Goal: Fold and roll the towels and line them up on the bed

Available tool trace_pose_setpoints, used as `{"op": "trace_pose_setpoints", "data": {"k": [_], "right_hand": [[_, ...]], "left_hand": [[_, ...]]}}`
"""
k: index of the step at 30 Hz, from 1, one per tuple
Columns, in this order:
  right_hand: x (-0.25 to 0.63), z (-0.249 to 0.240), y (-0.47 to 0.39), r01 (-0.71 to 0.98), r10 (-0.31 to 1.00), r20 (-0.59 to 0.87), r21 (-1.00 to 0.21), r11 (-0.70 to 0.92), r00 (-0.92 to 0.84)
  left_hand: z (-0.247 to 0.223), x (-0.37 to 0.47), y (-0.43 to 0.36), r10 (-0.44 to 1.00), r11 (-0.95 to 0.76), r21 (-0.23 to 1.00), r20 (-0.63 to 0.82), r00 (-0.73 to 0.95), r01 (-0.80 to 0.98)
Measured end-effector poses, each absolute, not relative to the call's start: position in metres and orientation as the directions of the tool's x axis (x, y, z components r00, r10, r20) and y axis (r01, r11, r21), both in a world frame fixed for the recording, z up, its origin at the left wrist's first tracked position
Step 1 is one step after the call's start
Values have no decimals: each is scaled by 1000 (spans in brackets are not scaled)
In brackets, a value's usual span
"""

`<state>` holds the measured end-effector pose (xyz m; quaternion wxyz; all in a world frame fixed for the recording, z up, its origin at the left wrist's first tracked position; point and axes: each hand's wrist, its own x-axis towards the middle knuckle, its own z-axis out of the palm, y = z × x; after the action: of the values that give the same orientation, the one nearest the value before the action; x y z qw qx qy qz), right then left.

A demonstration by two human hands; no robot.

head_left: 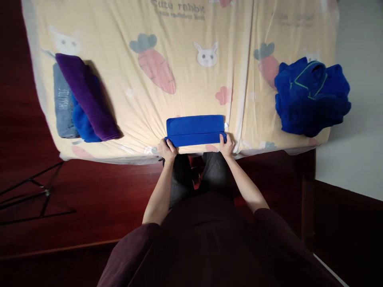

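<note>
A blue cloth (195,125) lies near the front edge of the bed, with its near strip folded over the rest. My left hand (167,150) grips the near left corner, thumb on top. At the near right corner, my right hand (227,145) pinches the folded strip between thumb and fingers. A small white tag shows at the cloth's right edge.
Rolled or folded cloths lie at the left: a purple one (86,95) across a grey one (62,103) and a blue one. A heap of blue cloth (312,97) sits at the right of the patterned bedsheet (185,79). A black stand (44,193) is at lower left.
</note>
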<state>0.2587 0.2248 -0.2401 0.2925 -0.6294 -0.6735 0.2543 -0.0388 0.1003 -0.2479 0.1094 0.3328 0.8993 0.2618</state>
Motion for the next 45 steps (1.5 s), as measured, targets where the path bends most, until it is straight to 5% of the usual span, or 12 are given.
{"op": "trace_pose_setpoints", "data": {"k": [8,28,36,45], "right_hand": [[252,-250,222,680,967,252,-716,160,38],[249,-204,217,695,991,134,-711,104,-11],[243,-177,182,660,797,101,-504,557,-595],[248,-175,241,582,619,-33,-382,717,-784]], "left_hand": [[-253,-37,99,646,646,544,-15,-763,536],[-210,-36,85,729,398,707,144,-670,585],[-180,-6,79,986,51,535,106,-127,844],[-189,-34,113,995,98,413,-23,-98,905]]}}
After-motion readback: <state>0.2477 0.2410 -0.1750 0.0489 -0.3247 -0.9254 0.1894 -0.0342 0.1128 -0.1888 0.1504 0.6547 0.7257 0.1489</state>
